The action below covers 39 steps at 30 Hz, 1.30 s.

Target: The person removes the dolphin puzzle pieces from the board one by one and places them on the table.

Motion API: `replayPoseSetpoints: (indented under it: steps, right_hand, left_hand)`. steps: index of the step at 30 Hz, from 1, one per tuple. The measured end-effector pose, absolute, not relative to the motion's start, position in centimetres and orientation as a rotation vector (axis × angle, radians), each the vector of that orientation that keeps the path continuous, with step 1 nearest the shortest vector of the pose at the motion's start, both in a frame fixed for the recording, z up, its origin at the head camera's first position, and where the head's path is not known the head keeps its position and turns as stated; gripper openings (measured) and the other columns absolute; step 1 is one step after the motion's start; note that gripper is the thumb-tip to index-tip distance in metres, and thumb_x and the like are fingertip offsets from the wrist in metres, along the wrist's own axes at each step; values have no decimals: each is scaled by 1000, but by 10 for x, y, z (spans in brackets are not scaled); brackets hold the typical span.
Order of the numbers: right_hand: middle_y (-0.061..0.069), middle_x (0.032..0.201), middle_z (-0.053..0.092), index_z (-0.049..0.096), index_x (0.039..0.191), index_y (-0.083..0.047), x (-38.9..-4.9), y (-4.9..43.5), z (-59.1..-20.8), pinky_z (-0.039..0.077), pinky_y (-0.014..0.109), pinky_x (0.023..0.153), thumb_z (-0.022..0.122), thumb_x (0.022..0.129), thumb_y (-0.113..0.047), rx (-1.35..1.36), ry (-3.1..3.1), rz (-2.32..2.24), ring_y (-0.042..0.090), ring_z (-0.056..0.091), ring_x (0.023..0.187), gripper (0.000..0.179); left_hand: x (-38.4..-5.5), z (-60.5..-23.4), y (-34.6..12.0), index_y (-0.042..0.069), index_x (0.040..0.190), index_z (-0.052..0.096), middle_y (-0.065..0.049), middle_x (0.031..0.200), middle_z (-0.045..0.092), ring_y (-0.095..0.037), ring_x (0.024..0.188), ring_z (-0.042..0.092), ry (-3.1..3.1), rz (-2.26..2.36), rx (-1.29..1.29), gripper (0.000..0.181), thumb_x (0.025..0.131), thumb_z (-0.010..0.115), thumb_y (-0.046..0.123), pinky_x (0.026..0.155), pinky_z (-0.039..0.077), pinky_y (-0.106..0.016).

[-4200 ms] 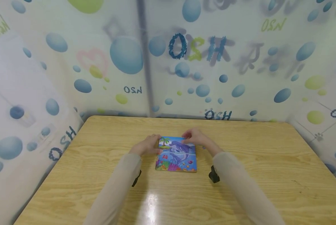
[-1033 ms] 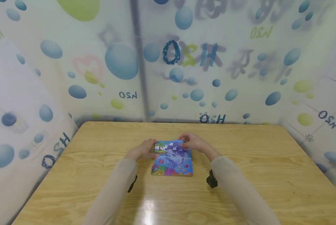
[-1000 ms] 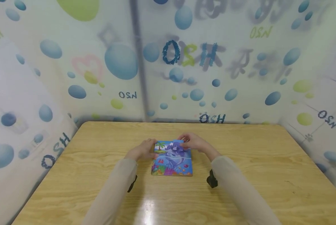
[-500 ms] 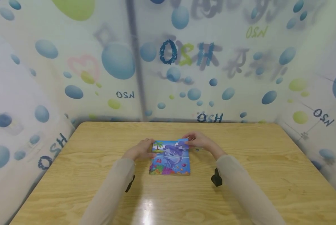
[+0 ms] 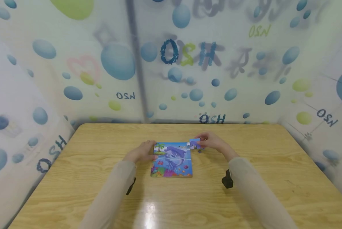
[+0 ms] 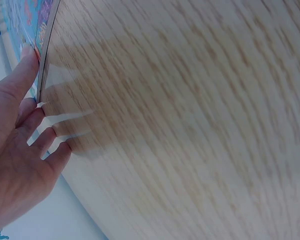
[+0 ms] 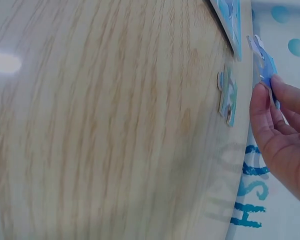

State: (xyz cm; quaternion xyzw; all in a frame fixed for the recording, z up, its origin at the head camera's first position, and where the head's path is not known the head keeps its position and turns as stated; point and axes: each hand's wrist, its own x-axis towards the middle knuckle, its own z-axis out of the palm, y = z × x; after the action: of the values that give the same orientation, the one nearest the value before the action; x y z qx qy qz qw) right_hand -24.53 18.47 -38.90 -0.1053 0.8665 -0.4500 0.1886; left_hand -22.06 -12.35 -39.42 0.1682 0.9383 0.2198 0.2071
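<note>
A square dolphin jigsaw puzzle lies on the table, palm tree at its far left corner and coral along its near side. My left hand lies at its left edge. In the left wrist view, the thumb rests on the puzzle's margin, while the other fingers, relaxed, reach down beside the edge to the table. My right hand pinches a blue and purple jigsaw piece between thumb and fingers, just off the puzzle's far right corner. The right wrist view shows this held piece raised and tilted.
A loose jigsaw piece lies on the tabletop near the puzzle's right side, below my right hand. The wooden table ends at a patterned curtain-like wall behind. Black wrist mounts hang under both sleeves.
My right hand has lifted the jigsaw piece from over the puzzle's upper part and carried it right, past the corner. The left hand keeps its place at the left edge. The view has shifted slightly.
</note>
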Motion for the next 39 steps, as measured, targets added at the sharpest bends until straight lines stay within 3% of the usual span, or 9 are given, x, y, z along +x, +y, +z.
replayPoseSetpoints:
  steps: [9,15,28,35,39]
  right_hand:
    - [17,104,55,49,122,9,-248,202,-390,53,37,87,52,92,-6,-232,2402,-1318,16,60,87,34]
    - [25,109,56,47,123,11,-245,219,-393,53,38,87,52,92,-7,-239,2413,-1346,15,60,88,36]
    - [18,105,56,46,126,9,-245,246,-402,54,27,78,46,94,-4,-174,2437,-1303,10,55,82,35]
    - [28,115,50,36,128,13,-247,249,-404,53,19,71,49,93,-5,-47,2411,-1359,4,55,77,42]
    - [25,111,54,38,124,15,-247,250,-405,53,16,66,51,92,-5,30,2396,-1384,3,55,73,40]
  left_hand:
    - [-222,-395,-126,1,140,28,-24,148,23,-41,137,17,2611,604,463,62,90,58,23,112,19,-55]
    - [-223,-396,-127,2,140,28,-23,148,22,-41,137,16,2607,605,454,63,90,58,23,112,18,-54]
    - [-220,-396,-125,1,140,29,-23,147,24,-40,137,18,2602,613,452,62,90,58,22,112,20,-54]
    - [-222,-395,-124,0,139,29,-24,146,25,-41,136,19,2611,601,482,62,90,58,23,112,20,-54]
    - [-222,-395,-125,0,139,30,-23,146,27,-41,136,20,2607,608,465,62,89,59,23,112,20,-54]
